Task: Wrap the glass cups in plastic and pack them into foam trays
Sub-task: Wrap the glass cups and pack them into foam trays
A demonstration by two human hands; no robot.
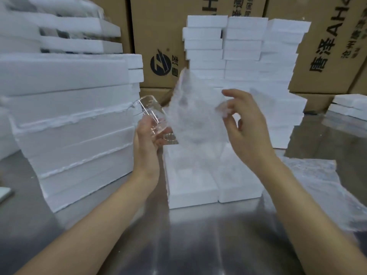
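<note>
The hard tabletop (198,245) lies under both hands, a tray (190,195) just below them. The right hand (244,132) pinches the plastic (190,108) beside the cup (153,116). The left hand (147,147) grips the tipped cup; if it slips, it could break.

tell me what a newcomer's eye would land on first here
In the middle, the left hand holds a clear glass cup tilted, while the right hand pinches a filmy plastic sheet held up beside it. White foam stacks crowd the left and back of the metal table. Two foam trays lie just below the hands, and printed cardboard boxes stand behind.
</note>
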